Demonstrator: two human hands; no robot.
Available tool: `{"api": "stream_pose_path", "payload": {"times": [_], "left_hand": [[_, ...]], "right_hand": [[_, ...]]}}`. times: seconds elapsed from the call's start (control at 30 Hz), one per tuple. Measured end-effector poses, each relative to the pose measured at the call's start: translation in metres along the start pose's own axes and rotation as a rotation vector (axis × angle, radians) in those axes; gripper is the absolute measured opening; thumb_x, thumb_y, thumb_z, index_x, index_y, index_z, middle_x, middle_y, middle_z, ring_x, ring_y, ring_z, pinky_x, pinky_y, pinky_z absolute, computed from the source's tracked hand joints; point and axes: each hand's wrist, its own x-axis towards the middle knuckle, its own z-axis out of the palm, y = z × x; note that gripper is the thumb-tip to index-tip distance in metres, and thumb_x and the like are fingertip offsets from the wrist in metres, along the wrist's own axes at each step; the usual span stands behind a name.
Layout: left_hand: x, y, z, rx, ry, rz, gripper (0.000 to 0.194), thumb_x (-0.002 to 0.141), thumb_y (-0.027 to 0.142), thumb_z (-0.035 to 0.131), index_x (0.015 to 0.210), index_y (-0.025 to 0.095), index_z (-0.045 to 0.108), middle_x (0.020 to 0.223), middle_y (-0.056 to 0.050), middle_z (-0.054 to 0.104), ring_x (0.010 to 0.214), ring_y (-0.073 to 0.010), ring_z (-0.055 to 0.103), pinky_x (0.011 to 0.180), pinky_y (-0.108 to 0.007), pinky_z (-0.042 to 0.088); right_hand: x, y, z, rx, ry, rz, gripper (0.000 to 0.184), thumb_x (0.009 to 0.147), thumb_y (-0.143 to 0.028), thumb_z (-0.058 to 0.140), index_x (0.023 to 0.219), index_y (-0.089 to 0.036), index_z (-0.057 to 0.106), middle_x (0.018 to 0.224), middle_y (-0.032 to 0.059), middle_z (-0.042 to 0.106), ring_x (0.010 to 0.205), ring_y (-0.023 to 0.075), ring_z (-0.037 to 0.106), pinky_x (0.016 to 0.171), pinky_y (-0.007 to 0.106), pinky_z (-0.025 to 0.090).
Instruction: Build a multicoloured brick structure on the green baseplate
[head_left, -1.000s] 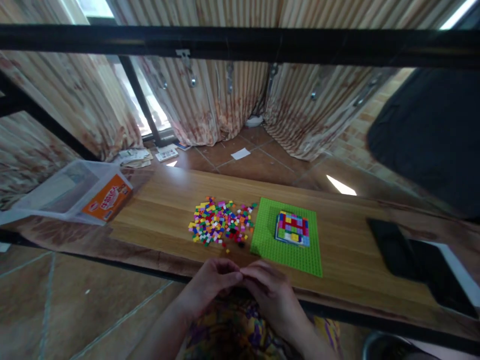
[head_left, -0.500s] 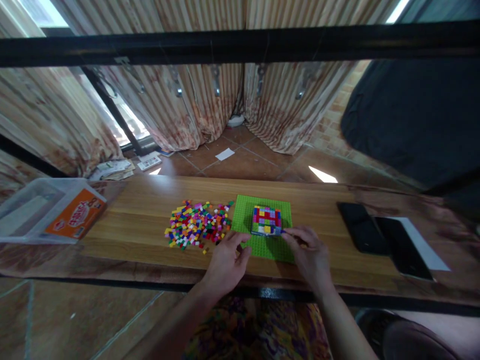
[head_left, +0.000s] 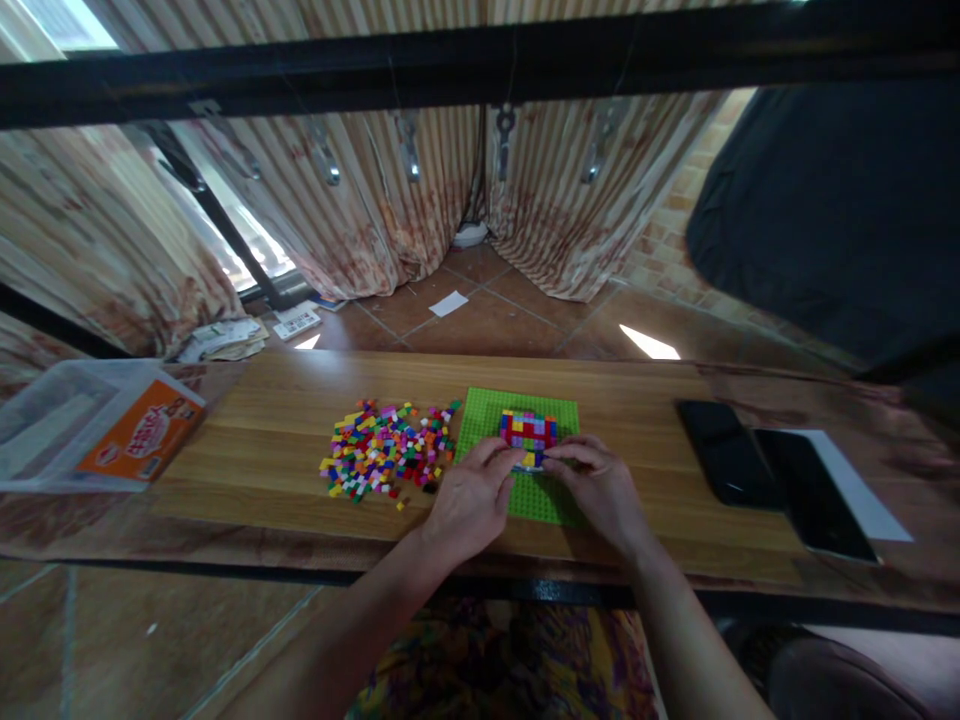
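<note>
A green baseplate (head_left: 487,415) lies on the wooden table (head_left: 637,470) with a small multicoloured brick build (head_left: 529,430) standing on it. My left hand (head_left: 469,500) and my right hand (head_left: 600,490) rest on the plate's near half, fingertips meeting at the near edge of the build. Both hands' fingers are curled in a pinch against its lowest bricks. Whether either holds a loose brick is hidden. A pile of small loose coloured bricks (head_left: 386,460) lies just left of the plate, close to my left hand.
A clear plastic box with an orange label (head_left: 97,425) sits at the table's left end. Two dark phones (head_left: 757,470) and a white sheet (head_left: 855,485) lie at the right. A black bar (head_left: 480,65) crosses overhead. Curtains and a tiled floor lie beyond.
My hands left my lap and reached onto the baseplate. They have now closed in together on the near edge of the brick build. The view shifted slightly.
</note>
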Motion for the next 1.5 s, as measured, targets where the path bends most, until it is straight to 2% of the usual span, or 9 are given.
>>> {"api": "stream_pose_path", "payload": {"times": [0.3, 0.6, 0.77, 0.87, 0.97, 1.07, 1.13, 1.3, 1.5], "left_hand": [[0.01, 0.008, 0.003, 0.199, -0.185, 0.095, 0.05, 0.083, 0.006, 0.046, 0.129, 0.025, 0.048, 0.125, -0.006, 0.049, 0.108, -0.0218, 0.053, 0.086, -0.034, 0.052], [0.017, 0.02, 0.003, 0.349, -0.193, 0.139, 0.031, 0.09, 0.011, 0.041, 0.118, 0.017, 0.054, 0.112, -0.008, 0.056, 0.101, -0.0225, 0.054, 0.082, -0.036, 0.052], [0.02, 0.027, 0.004, 0.382, -0.211, 0.154, 0.03, 0.09, 0.012, 0.04, 0.116, 0.014, 0.054, 0.107, -0.008, 0.059, 0.095, -0.0225, 0.057, 0.079, -0.037, 0.053], [0.016, 0.025, 0.004, 0.329, -0.2, 0.132, 0.032, 0.089, 0.01, 0.04, 0.117, 0.014, 0.054, 0.112, -0.009, 0.06, 0.098, -0.0222, 0.058, 0.083, -0.037, 0.053], [0.004, 0.019, 0.004, 0.253, -0.126, 0.117, 0.046, 0.083, 0.006, 0.044, 0.128, 0.015, 0.048, 0.127, -0.01, 0.056, 0.11, -0.0227, 0.057, 0.092, -0.037, 0.052], [-0.021, 0.009, 0.002, 0.194, 0.005, 0.057, 0.056, 0.081, 0.002, 0.043, 0.134, 0.019, 0.043, 0.135, -0.009, 0.052, 0.121, -0.022, 0.052, 0.102, -0.038, 0.047], [-0.042, 0.002, -0.001, 0.143, 0.089, -0.008, 0.05, 0.084, 0.005, 0.041, 0.132, 0.021, 0.046, 0.132, -0.009, 0.055, 0.12, -0.021, 0.053, 0.103, -0.038, 0.047], [-0.094, -0.017, -0.013, 0.062, 0.219, -0.161, 0.032, 0.091, 0.016, 0.043, 0.121, 0.021, 0.055, 0.117, -0.008, 0.063, 0.107, -0.0187, 0.061, 0.094, -0.033, 0.051], [-0.126, -0.041, -0.026, 0.017, 0.322, -0.376, 0.018, 0.09, 0.016, 0.044, 0.098, 0.021, 0.06, 0.094, -0.004, 0.065, 0.088, -0.0165, 0.063, 0.079, -0.028, 0.051]], "right_hand": [[0.007, -0.009, -0.008, -0.081, -0.077, 0.026, 0.017, 0.075, -0.041, 0.068, 0.08, -0.027, 0.076, 0.091, 0.0023, 0.065, 0.083, 0.0171, 0.062, 0.077, 0.031, 0.047], [0.014, -0.002, -0.011, -0.042, -0.138, -0.001, 0.016, 0.073, -0.04, 0.068, 0.076, -0.025, 0.075, 0.084, 0.0024, 0.069, 0.077, 0.0167, 0.064, 0.073, 0.029, 0.048], [0.013, -0.004, -0.01, -0.044, -0.109, 0.022, 0.019, 0.073, -0.042, 0.067, 0.074, -0.025, 0.074, 0.08, 0.0022, 0.071, 0.074, 0.0174, 0.066, 0.073, 0.03, 0.049], [0.009, -0.005, -0.008, -0.01, -0.085, 0.043, 0.023, 0.071, -0.044, 0.069, 0.081, -0.025, 0.075, 0.085, 0.0028, 0.073, 0.077, 0.0185, 0.066, 0.075, 0.032, 0.051], [0.0, -0.004, -0.006, 0.031, -0.027, 0.053, 0.034, 0.068, -0.045, 0.072, 0.095, -0.024, 0.074, 0.095, 0.0049, 0.072, 0.083, 0.0205, 0.066, 0.079, 0.035, 0.052], [-0.017, -0.003, -0.006, 0.062, 0.102, 0.124, 0.044, 0.068, -0.048, 0.072, 0.102, -0.02, 0.072, 0.097, 0.008, 0.072, 0.083, 0.0221, 0.066, 0.079, 0.038, 0.052], [-0.031, -0.002, -0.008, 0.065, 0.171, 0.177, 0.043, 0.069, -0.049, 0.071, 0.099, -0.018, 0.072, 0.094, 0.0086, 0.072, 0.082, 0.0226, 0.066, 0.078, 0.039, 0.053], [-0.068, -0.007, -0.006, 0.038, 0.2, 0.241, 0.036, 0.073, -0.049, 0.067, 0.094, -0.019, 0.072, 0.095, 0.0077, 0.072, 0.089, 0.0227, 0.067, 0.084, 0.038, 0.052], [-0.095, -0.013, 0.013, -0.035, 0.108, 0.278, 0.034, 0.076, -0.051, 0.065, 0.093, -0.023, 0.073, 0.104, 0.0058, 0.072, 0.099, 0.0243, 0.066, 0.089, 0.037, 0.051]]}}
